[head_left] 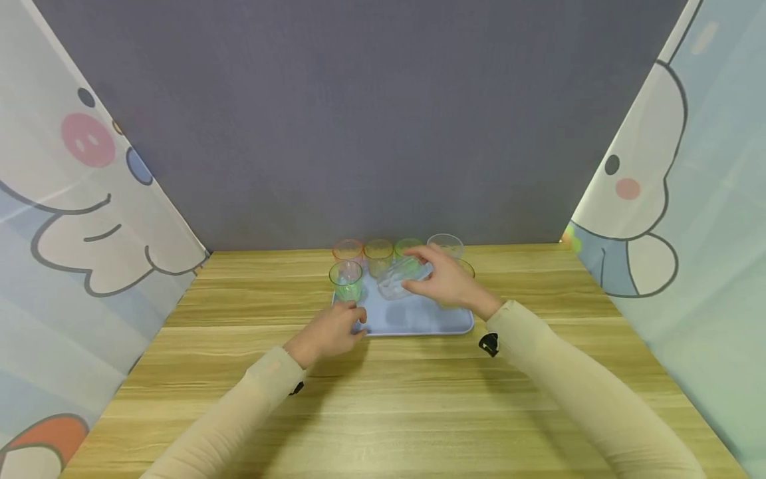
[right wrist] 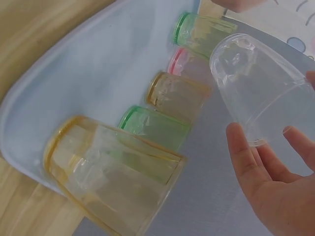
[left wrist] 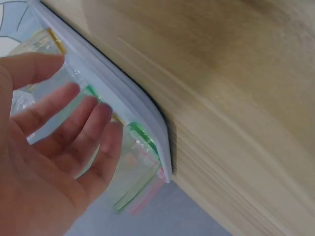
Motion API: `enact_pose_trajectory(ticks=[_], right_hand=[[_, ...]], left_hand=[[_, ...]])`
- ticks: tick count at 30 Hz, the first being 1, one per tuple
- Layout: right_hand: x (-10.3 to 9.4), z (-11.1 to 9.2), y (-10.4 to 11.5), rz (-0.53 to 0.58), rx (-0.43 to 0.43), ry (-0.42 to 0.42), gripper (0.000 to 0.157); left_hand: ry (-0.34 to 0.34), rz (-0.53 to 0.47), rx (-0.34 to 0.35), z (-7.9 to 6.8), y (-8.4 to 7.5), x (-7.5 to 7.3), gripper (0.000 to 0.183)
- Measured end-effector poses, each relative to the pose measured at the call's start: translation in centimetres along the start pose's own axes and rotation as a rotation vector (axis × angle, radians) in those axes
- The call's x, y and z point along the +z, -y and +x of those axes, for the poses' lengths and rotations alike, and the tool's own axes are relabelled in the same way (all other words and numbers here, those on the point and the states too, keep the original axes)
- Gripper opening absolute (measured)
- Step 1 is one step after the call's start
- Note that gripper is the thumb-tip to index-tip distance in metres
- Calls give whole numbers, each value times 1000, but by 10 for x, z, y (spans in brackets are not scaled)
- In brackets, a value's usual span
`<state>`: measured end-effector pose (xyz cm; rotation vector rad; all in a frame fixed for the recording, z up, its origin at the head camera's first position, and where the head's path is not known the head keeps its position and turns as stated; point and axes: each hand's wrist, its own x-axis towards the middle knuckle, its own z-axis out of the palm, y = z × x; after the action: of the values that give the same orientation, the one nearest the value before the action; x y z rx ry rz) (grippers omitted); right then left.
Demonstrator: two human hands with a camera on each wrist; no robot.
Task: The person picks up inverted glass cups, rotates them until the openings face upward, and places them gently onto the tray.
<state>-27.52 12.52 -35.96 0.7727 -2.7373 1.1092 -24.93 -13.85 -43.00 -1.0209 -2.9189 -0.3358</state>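
Observation:
My right hand (head_left: 445,278) grips a clear plastic cup (head_left: 393,281) near its rim and holds it tilted over the blue tray (head_left: 413,318). In the right wrist view, this clear cup (right wrist: 258,86) is apart from the cups on the tray. My left hand (head_left: 335,329) hovers at the tray's front left corner, just in front of a green cup (head_left: 347,285). Its fingers are loosely bent and hold nothing, as the left wrist view shows. A yellow cup (right wrist: 113,177) stands on the tray's right side, partly hidden by the right hand in the head view.
Along the tray's back edge stand a pink cup (head_left: 348,249), an amber cup (head_left: 378,255), another green cup (head_left: 409,245) and a clear cup (head_left: 447,243). The tray lies near the back of the wooden table (head_left: 383,412), before a grey panel (head_left: 383,133). Cartoon-printed curtains flank both sides.

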Motion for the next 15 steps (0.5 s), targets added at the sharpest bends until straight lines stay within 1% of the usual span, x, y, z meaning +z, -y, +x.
enact_pose_trajectory(ticks=[3,7,10,15], right_hand=[[-1,3,1,-34,-5,-3,59],[-2,5,1,-80,10,8,60],[-2,6,0,-111,20,19,60],[0,10,-3,-153,35,35,61]], left_hand=[[9,9,33,0,2,4,14],[9,25,54,0,3,8,10],[16,41,48,0,2,10,9],[30,72,21,0,1,14,16]])
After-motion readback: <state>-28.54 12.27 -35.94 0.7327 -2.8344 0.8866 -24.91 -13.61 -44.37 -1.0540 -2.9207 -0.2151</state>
